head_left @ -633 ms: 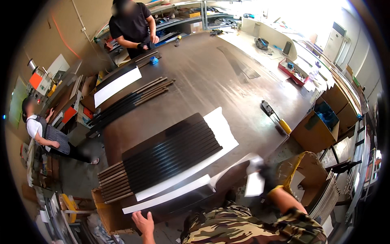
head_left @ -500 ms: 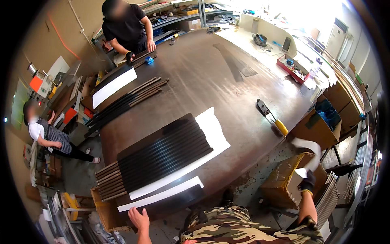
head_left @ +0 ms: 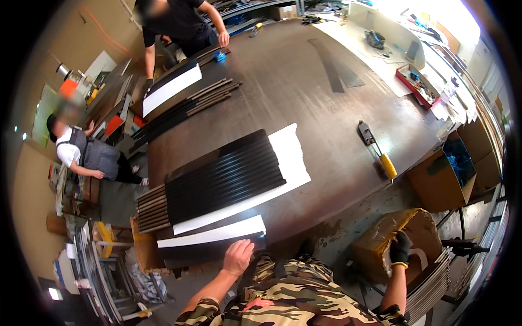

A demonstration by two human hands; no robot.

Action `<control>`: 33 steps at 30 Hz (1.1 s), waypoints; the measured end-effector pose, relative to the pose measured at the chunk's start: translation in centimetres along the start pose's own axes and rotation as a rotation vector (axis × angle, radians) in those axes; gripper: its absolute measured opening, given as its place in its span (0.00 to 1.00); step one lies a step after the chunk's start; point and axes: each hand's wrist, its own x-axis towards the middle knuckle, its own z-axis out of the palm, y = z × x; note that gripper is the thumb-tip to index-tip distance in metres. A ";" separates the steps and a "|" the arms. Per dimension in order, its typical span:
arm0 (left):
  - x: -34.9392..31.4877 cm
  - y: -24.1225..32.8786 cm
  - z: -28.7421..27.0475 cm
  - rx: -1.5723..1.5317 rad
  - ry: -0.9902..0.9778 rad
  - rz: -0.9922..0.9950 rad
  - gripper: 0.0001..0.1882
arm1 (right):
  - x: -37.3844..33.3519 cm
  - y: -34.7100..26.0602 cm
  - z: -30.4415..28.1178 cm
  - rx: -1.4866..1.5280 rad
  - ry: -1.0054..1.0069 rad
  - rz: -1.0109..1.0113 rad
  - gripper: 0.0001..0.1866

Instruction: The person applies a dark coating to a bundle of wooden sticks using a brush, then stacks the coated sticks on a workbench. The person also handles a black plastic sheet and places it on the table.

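My left hand [head_left: 238, 256] is bare and rests flat on a long black strip with a white band [head_left: 209, 242] at the near edge of the big dark table [head_left: 293, 87]. Just beyond it lies a row of black ribbed strips [head_left: 224, 176] on a white sheet [head_left: 291, 157]. My right hand [head_left: 401, 249] wears a black glove and reaches down to the right, its fingers on the top of an open brown cardboard box [head_left: 391, 239] on the floor. Whether it holds anything there is unclear.
A tool with a yellow handle [head_left: 378, 149] lies near the table's right edge. More dark strips [head_left: 185, 106] lie at the far left. One person in black [head_left: 179, 22] works at the far end; another person [head_left: 81, 155] crouches at left. Cardboard boxes [head_left: 446, 179] stand at right.
My right hand has dropped from holding up a white piece to the cardboard box on the floor. My left hand has moved right along the near strip. The view has tilted down.
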 end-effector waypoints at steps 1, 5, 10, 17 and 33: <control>-0.3 0.0 0.1 -0.024 0.034 0.006 0.17 | 0.7 -4.7 1.7 -0.001 -0.084 -0.008 0.11; 0.2 1.2 -1.8 -0.110 0.234 -0.113 0.09 | 0.5 -23.5 8.5 0.702 -0.448 -0.243 0.11; 1.3 1.6 -5.8 -0.246 0.423 -0.217 0.08 | -2.9 -41.1 12.7 0.771 -0.683 -0.737 0.16; -8.5 -0.3 -6.3 -1.174 0.325 -0.808 0.23 | -3.5 -49.1 11.5 0.815 -0.907 -0.551 0.05; -15.6 -27.6 -13.6 -1.802 0.863 -1.097 0.03 | 3.5 -49.5 15.1 1.023 -0.644 0.308 0.04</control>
